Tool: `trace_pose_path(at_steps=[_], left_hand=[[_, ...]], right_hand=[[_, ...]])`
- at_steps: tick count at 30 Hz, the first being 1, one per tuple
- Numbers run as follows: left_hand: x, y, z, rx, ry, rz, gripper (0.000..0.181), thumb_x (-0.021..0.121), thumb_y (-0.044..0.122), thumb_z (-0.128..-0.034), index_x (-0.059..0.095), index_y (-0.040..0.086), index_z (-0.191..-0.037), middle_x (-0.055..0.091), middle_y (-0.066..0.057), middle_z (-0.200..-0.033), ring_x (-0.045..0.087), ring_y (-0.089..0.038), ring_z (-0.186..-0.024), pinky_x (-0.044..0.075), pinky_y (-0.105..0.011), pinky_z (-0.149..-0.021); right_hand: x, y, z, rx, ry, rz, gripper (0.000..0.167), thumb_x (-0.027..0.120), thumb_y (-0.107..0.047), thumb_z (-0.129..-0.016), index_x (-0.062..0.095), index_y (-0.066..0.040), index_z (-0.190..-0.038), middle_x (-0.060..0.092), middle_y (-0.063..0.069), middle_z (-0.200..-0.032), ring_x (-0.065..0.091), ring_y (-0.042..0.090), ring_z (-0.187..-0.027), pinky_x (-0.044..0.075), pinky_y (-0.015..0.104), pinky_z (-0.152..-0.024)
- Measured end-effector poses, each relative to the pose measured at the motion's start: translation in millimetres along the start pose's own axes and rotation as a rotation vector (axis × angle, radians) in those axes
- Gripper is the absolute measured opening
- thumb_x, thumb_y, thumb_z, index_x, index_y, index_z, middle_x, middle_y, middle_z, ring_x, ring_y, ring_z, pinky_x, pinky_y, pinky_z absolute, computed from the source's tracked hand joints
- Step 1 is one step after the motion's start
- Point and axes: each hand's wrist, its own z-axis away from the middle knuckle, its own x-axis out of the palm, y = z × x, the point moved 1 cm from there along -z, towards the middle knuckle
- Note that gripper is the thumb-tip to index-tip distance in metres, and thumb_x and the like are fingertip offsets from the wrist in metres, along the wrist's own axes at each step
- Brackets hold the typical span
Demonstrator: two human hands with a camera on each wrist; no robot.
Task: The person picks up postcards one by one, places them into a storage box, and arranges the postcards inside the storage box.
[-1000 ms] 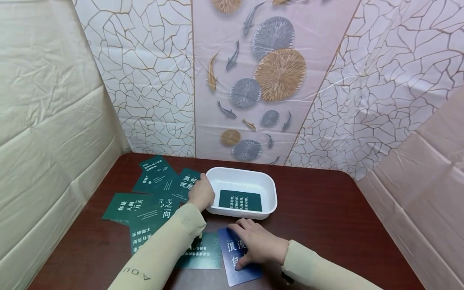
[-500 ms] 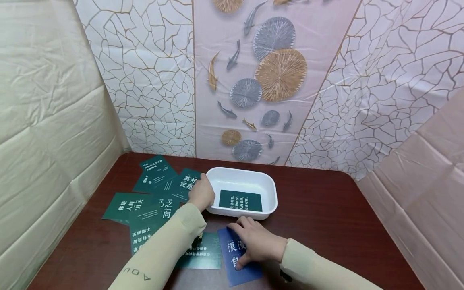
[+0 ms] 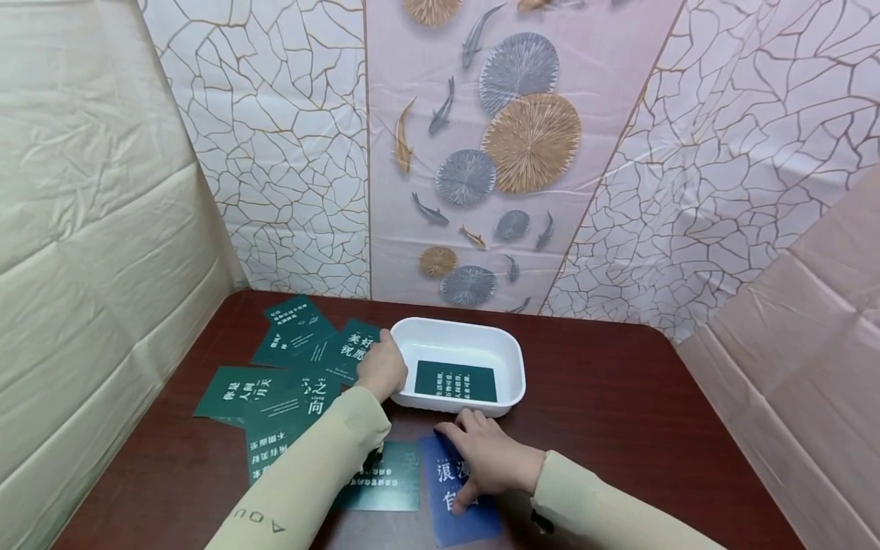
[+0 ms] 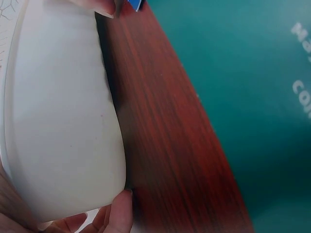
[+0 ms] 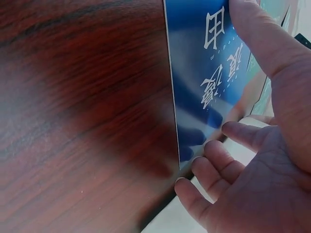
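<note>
My left hand (image 3: 383, 367) grips the left end of a white plastic tray (image 3: 517, 386), thumb and fingers about its rim; the tray's side (image 4: 63, 111) fills much of the left wrist view. Inside the tray lies a green card (image 3: 456, 381) with white writing. In front of it my right hand (image 3: 491, 454) is over a blue card (image 3: 443, 521) on the table. Its thumb rests on the card's face, and the spread, bent fingers (image 5: 209, 174) reach the card's far edge in the right wrist view. The hand partly covers the writing.
Several green cards (image 3: 237, 391) lie spread and overlapping on the left of the dark red table (image 3: 605, 428). Another green card (image 3: 388, 489) lies beside the blue one, partly under my left forearm. Patterned cloth (image 3: 474, 229) hangs behind the table.
The blue card has slid slightly to the right under my right hand. My left hand and the tray have stayed in place.
</note>
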Motion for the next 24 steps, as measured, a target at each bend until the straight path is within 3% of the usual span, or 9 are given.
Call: trace_pose_path(at_steps=[19,24], left_hand=[[1.9,-0.5,-1.8,-0.008,0.001,-0.007,0.074,0.066,0.009,-0.0859,0.022,-0.003,-0.145,0.059,-0.023,-0.104,0.062,-0.034,-0.089,0.051,-0.051,-0.075],[0.8,-0.3,-0.2,-0.003,-0.002,-0.009,0.075,0.066,0.009,-0.0866,0.021,-0.003,-0.146,0.058,-0.023,-0.105,0.062,-0.033,-0.088,0.051,-0.051,-0.074]], right_hand=[[-2.0,-0.8,4.7,0.074,-0.019,0.011,0.113,0.081,-0.071,-0.049,0.04,-0.013,-0.136,0.037,0.0,-0.105,0.034,0.016,-0.095,0.035,0.04,-0.091],[-2.7,-1.7,7.0,0.109,-0.013,0.029,0.103,0.084,-0.07,-0.046,0.045,-0.014,-0.123,0.037,0.0,-0.102,0.035,0.017,-0.095,0.035,0.04,-0.088]])
